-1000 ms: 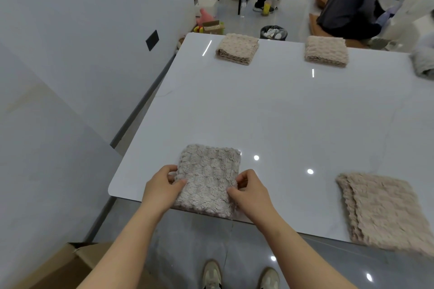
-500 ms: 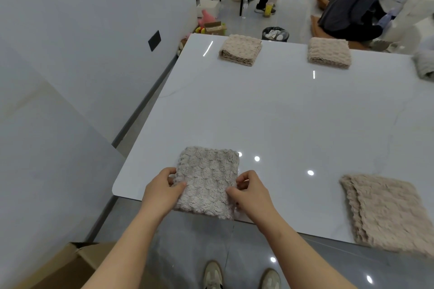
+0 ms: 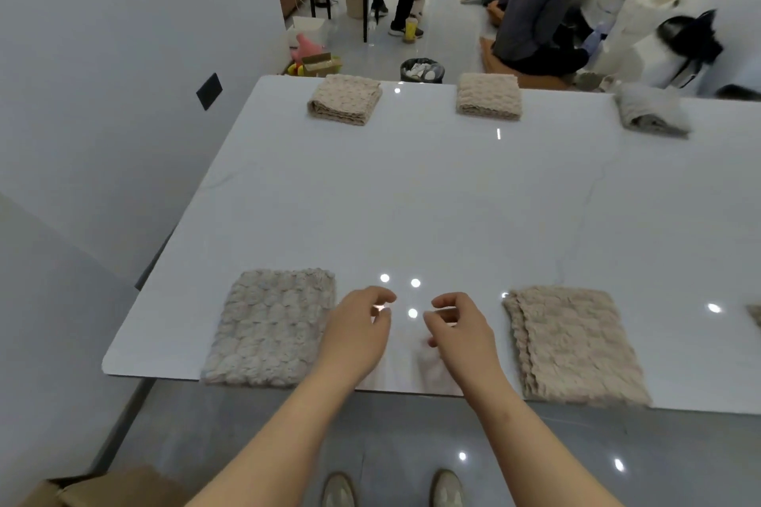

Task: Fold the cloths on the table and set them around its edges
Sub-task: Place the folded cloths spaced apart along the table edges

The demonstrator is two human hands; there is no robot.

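Cloths folded and parked along the table (image 3: 412, 198) rim: 5 fully visible, plus a scrap at the right frame border that I cannot identify. Grey cloth (image 3: 269, 327) lies at the near edge, near the table's left corner, long axis running away from the person, its near hem slightly overhanging the edge. Beige cloth (image 3: 572, 346) lies at the same edge to the right, long axis also near-to-far. Far edge carries 2 beige squares (image 3: 345, 99) (image 3: 489, 96) and 1 grey bundle (image 3: 650, 114).

Left hand (image 3: 356, 335) hovers between the 2 near cloths, just right of the grey cloth's right border and holding nothing, fingers loosely curled. Right hand (image 3: 461, 331) hovers beside it, also loosely curled and empty, nearer the beige cloth but apart from it. Grey cloth lies left of both hands; left hand is the nearer.

Change against 0.5 s ago: both hands then pinched the grey cloth at its 2 sides; now both are off it and shifted rightward. The cloth sits flat at the edge. View has swung to show more of the table's right side.

Judgement: no unfolded cloth in view, so the task looks near done.
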